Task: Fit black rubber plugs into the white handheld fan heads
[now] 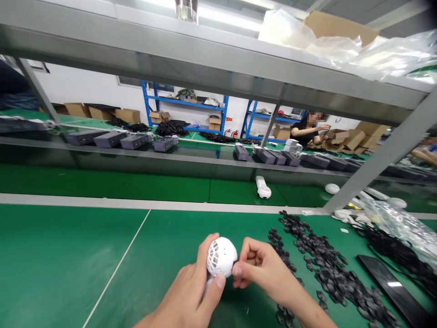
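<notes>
My left hand [194, 284] grips a white plastic ball-shaped housing [221, 257] from below, and a white stem under the ball shows past my palm. Its left side has a lattice of vents, and several small holes dot the top. My right hand [262, 273] pinches the right edge of the ball between thumb and fingers. Anything small between those fingertips is hidden. Just right of my right hand lies a scattered mass of small black rubbery parts [324, 269].
The green workbench [68, 246] stretches left. A black flat panel [392, 291] and a clear plastic bag [396, 223] lie at right. A grey metal shelf [205, 50] crosses above. Beyond it are grey boxes [109, 139], a white device [262, 189] and a co-worker [307, 130].
</notes>
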A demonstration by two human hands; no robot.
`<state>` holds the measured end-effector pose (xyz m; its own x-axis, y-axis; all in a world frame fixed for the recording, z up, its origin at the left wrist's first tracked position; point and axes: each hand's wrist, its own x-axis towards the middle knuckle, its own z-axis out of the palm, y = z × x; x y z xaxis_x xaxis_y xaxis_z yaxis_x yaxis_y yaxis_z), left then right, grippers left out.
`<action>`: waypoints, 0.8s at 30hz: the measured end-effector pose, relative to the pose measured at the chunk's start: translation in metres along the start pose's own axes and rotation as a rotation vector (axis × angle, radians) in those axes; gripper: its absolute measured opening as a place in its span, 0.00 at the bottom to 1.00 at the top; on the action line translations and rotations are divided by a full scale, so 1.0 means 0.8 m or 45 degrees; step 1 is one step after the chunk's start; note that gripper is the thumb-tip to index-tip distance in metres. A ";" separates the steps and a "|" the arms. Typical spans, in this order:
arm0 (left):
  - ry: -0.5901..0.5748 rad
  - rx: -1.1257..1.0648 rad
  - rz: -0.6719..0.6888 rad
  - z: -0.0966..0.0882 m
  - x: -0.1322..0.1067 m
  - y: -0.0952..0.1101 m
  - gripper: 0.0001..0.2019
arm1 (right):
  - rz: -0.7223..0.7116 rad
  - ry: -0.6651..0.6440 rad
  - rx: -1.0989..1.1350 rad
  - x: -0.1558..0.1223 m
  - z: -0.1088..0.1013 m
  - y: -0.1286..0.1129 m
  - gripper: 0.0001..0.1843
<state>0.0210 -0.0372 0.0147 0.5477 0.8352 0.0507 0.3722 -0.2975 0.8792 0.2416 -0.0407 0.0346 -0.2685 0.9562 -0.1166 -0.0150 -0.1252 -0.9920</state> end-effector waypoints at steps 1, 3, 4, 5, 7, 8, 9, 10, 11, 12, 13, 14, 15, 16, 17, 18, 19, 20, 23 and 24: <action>0.004 0.020 0.011 -0.001 -0.001 0.001 0.32 | -0.032 0.013 -0.011 -0.001 0.001 0.001 0.19; -0.004 0.048 0.026 -0.004 -0.001 0.004 0.31 | -0.051 -0.060 -0.021 -0.005 0.001 0.001 0.31; -0.014 0.058 0.033 -0.005 -0.001 0.006 0.31 | -0.044 -0.141 -0.027 -0.006 0.002 0.000 0.36; -0.021 0.062 0.037 -0.006 -0.001 0.006 0.31 | -0.040 -0.226 -0.042 -0.007 0.002 -0.001 0.37; -0.014 0.042 0.028 -0.008 -0.002 0.006 0.31 | -0.091 -0.306 -0.111 -0.008 0.003 -0.003 0.34; 0.001 0.021 0.018 -0.008 -0.002 0.005 0.32 | -0.140 -0.295 -0.152 -0.008 0.004 -0.003 0.32; 0.012 -0.003 0.011 -0.008 -0.003 0.004 0.33 | -0.186 -0.272 -0.178 -0.007 0.006 -0.004 0.30; 0.024 -0.017 0.008 -0.008 -0.003 0.004 0.33 | -0.216 -0.254 -0.187 -0.006 0.007 -0.003 0.30; 0.042 -0.017 0.007 -0.009 -0.003 0.004 0.33 | -0.231 -0.240 -0.178 -0.005 0.009 -0.002 0.30; 0.061 -0.005 0.006 -0.009 -0.003 0.005 0.33 | -0.235 -0.226 -0.154 -0.003 0.011 0.000 0.30; 0.069 0.012 0.003 -0.011 -0.002 0.007 0.31 | -0.228 -0.206 -0.125 -0.001 0.013 0.003 0.31; 0.067 0.024 -0.002 -0.013 -0.001 0.010 0.30 | -0.218 -0.174 -0.102 0.001 0.015 0.006 0.31; 0.054 0.027 -0.009 -0.016 0.000 0.013 0.28 | -0.212 -0.130 -0.104 0.002 0.017 0.008 0.32; 0.031 0.017 -0.018 -0.020 0.002 0.016 0.25 | -0.221 -0.079 -0.146 0.004 0.019 0.010 0.33; 0.008 0.001 -0.028 -0.023 0.004 0.019 0.23 | -0.249 -0.031 -0.233 0.004 0.020 0.011 0.32; 0.005 -0.013 -0.038 -0.027 0.006 0.022 0.21 | -0.289 0.001 -0.356 0.003 0.021 0.010 0.32; 0.022 -0.016 -0.050 -0.029 0.008 0.023 0.19 | -0.332 0.005 -0.493 0.000 0.022 0.008 0.32; 0.040 -0.008 -0.065 -0.031 0.010 0.024 0.18 | -0.372 -0.022 -0.616 -0.002 0.023 0.005 0.32; 0.037 0.061 -0.109 -0.032 0.012 0.025 0.17 | -0.422 -0.162 -0.773 -0.009 0.019 -0.009 0.26; 0.027 0.074 -0.128 -0.031 0.013 0.025 0.18 | -0.425 -0.179 -0.768 -0.010 0.014 -0.013 0.24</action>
<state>0.0155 -0.0233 0.0443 0.4895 0.8716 -0.0255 0.4673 -0.2375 0.8516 0.2328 -0.0499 0.0463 -0.4651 0.8696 0.1660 0.4077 0.3769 -0.8317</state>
